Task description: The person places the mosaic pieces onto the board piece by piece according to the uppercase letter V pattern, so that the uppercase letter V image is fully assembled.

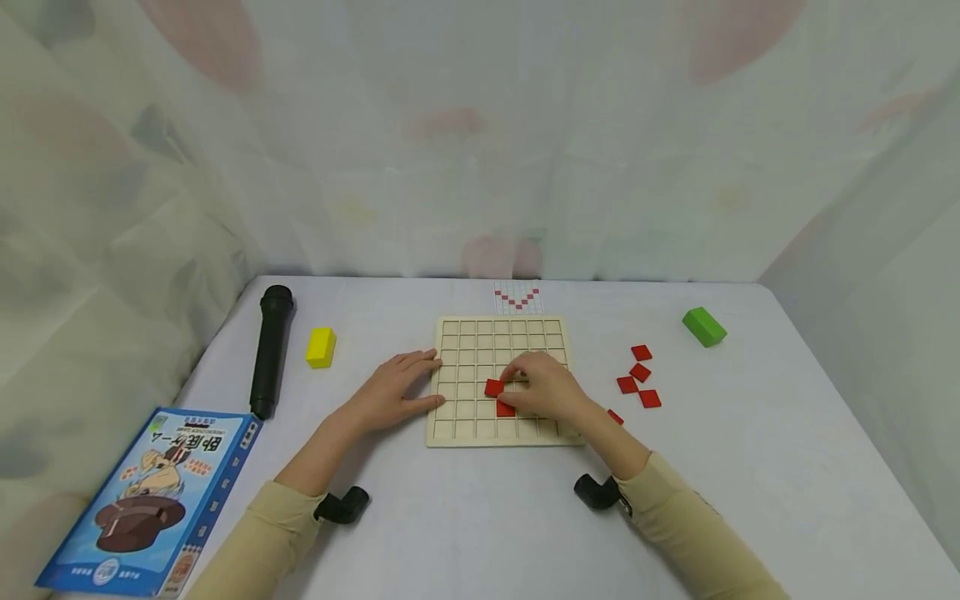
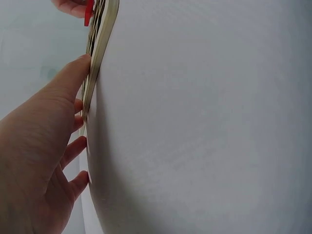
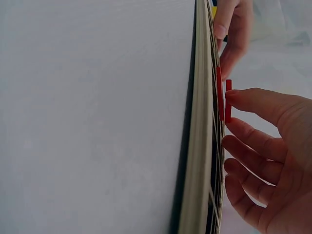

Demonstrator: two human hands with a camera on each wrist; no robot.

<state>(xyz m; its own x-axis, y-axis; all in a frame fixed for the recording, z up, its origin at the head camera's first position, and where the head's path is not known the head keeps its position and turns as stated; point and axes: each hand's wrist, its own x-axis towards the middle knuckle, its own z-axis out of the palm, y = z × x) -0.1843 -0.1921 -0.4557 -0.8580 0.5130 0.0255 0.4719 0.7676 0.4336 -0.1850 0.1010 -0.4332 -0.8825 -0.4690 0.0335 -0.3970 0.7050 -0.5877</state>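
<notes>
A pale wooden grid board (image 1: 459, 432) lies on the table in front of me. One red square tile (image 1: 506, 409) sits in a cell near the board's lower middle. Just above the grid, my right hand (image 1: 546, 385) pinches another red square tile (image 1: 493, 388) between thumb and finger; the right wrist view shows this held tile (image 3: 228, 101) apart from the board, beside the one lying in it. My left hand (image 1: 390, 392) touches the board's left edge, its fingers spread and its thumb (image 2: 73, 73) against the rim.
Several loose red tiles (image 1: 640, 372) lie right of the board, one partly behind the right forearm. A small pattern card (image 1: 518, 297) lies beyond it. A green block (image 1: 704, 327) is at far right. To the left are a yellow block (image 1: 321, 347), black microphone (image 1: 272, 350) and blue box (image 1: 142, 508).
</notes>
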